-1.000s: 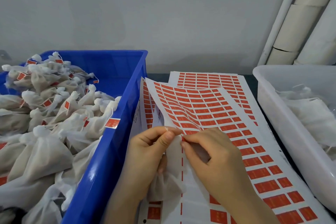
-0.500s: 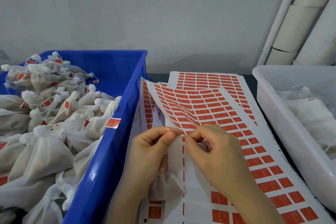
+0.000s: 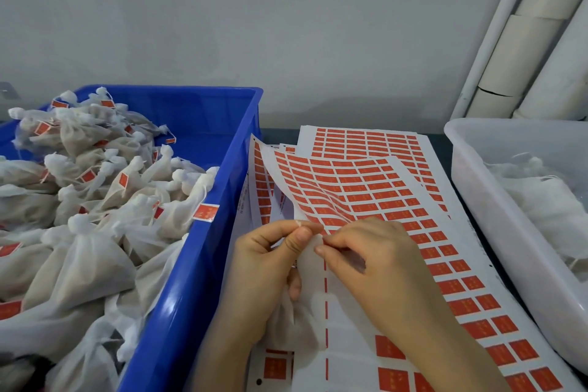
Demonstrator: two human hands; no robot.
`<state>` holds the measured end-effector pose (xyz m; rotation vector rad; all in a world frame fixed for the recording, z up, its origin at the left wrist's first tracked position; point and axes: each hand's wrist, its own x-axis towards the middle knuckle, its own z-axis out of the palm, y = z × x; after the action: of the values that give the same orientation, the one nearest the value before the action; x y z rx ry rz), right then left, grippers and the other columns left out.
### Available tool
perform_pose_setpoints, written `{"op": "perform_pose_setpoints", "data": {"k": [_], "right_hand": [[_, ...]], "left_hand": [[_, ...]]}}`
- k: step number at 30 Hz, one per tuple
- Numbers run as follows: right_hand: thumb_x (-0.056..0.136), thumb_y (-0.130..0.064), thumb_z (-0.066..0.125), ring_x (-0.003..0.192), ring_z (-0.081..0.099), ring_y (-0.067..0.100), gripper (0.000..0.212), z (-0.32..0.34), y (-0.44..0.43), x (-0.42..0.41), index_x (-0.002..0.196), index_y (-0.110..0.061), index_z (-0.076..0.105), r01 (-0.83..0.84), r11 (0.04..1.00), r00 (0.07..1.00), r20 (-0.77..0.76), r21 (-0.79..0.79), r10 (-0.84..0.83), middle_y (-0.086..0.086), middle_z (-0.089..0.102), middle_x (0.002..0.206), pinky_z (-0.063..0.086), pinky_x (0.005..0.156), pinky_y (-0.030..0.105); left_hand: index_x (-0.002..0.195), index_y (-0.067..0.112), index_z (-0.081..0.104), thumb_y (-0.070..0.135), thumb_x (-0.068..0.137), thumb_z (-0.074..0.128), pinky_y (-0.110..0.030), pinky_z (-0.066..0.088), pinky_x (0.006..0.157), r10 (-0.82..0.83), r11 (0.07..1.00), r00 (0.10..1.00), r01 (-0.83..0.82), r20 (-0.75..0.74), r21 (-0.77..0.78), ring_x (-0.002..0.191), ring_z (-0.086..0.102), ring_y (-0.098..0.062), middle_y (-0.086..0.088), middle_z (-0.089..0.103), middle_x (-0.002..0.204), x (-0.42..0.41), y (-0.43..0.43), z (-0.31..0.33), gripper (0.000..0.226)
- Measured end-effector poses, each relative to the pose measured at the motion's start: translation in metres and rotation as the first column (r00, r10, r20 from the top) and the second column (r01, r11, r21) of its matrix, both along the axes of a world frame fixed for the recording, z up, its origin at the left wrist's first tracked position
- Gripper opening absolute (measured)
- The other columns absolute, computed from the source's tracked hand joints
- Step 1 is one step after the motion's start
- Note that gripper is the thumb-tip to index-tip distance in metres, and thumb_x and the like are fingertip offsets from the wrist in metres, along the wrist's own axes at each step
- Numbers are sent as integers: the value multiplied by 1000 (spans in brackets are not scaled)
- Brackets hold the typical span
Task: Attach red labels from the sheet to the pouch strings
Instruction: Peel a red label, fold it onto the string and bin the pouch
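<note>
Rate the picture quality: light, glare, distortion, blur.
Head view: light soft and even, no glare on the label sheet; head view again: pipes at right lean and bow slightly, wide-angle distortion; print on the red labels too soft to read; faint shadow beneath the right hand.

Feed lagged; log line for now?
left hand: grips pouch, pinches string | right hand: pinches red label | stage: attaching
</note>
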<state>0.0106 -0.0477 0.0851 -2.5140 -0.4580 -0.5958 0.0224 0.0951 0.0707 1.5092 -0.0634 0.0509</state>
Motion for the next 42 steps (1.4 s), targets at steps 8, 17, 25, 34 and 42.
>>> {"op": "perform_pose_setpoints", "data": {"k": [8, 17, 25, 34, 42], "right_hand": [[76, -31, 60, 67, 65, 13, 22, -5, -5, 2, 77, -12, 72, 5, 999, 998, 58, -50, -2, -2, 70, 72, 52, 70, 31], [76, -46, 55, 86, 53, 0, 41, -2, -8, -3, 97, -15, 72, -9, 993, 999, -43, 116, 14, -13, 65, 91, 32, 79, 8], [69, -29, 68, 82, 68, 20, 35, -1, -8, -6, 95, -6, 73, 9, 1000, 993, 120, 3, -9, 6, 72, 90, 45, 81, 25], [77, -37, 57, 80, 66, 11, 34, -1, -13, -4, 91, -10, 74, -9, 1000, 996, 93, 14, 8, 0, 72, 87, 38, 81, 11], [71, -51, 48, 92, 49, -23, 23, 5, -13, -6, 84, -41, 65, -9, 929, 968, -230, 370, 101, -42, 59, 77, 32, 71, -8]], "left_hand": [[82, 37, 76, 38, 69, 61, -18, 46, 41, -44, 999, 997, 42, -65, -32, 63, 68, -20, 7, 74, 86, -2, 3, 1, 20], [84, 32, 76, 32, 74, 60, -17, 48, 43, -82, 993, 991, 73, -102, -92, 57, 67, -19, 5, 75, 89, -6, 4, 2, 19], [82, 31, 77, 39, 67, 62, -17, 46, 45, -171, 974, 984, 160, -54, -161, 61, 58, -23, -1, 74, 90, -9, 7, 7, 23], [80, 31, 78, 44, 58, 64, -14, 39, 39, -164, 977, 986, 162, -4, -136, 48, 52, -14, 0, 74, 85, -9, 0, 8, 29], [81, 35, 76, 35, 66, 62, -14, 46, 42, -73, 994, 996, 70, -41, -81, 57, 66, -12, 5, 75, 82, -8, -2, 3, 20]]}}
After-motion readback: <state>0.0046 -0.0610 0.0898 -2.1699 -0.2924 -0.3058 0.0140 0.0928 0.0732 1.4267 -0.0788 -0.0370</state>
